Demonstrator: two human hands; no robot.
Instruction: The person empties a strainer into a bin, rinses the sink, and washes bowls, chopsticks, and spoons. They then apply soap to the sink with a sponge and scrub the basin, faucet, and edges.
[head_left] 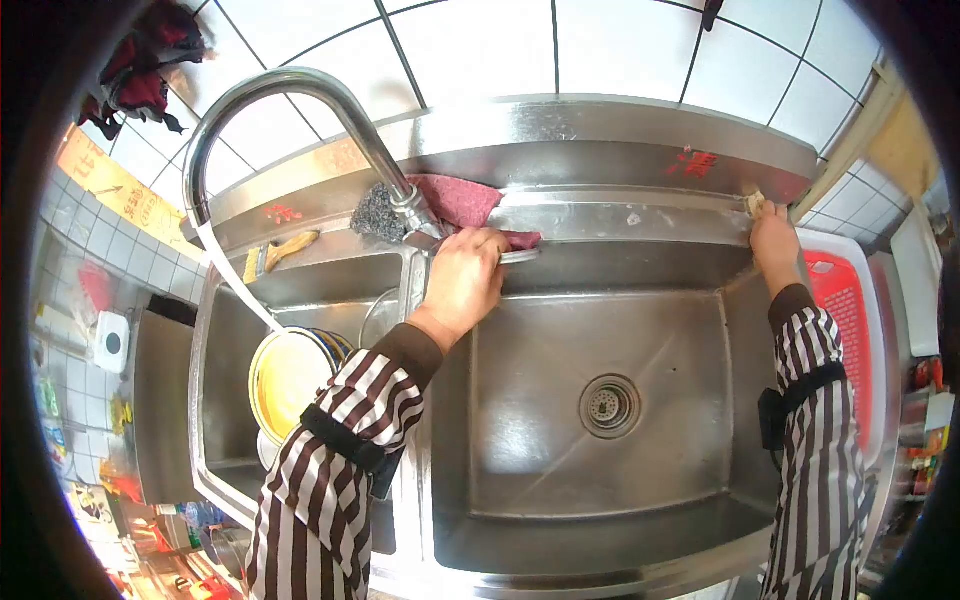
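My left hand [466, 283] is closed over the lever [518, 256] at the base of the tall chrome faucet [300, 78]. A white stream of water [237, 275] runs from its spout toward a yellow bowl [283, 378] in the left basin. At the back right corner of the sink [620, 215], my right hand [775, 243] has its fingers closed on a small pale yellow scrap [754, 204], mostly covered by the fingertips. Behind the faucet base lie a dark red cloth [455, 203] and a grey steel wool scrubber [378, 212].
Below my hands is the right basin with its round drain strainer [609, 405]. A wooden-handled brush [280, 254] rests on the left back ledge. To the right stands a red basket [838, 305] in a white tub. White wall tiles [480, 45] rise behind.
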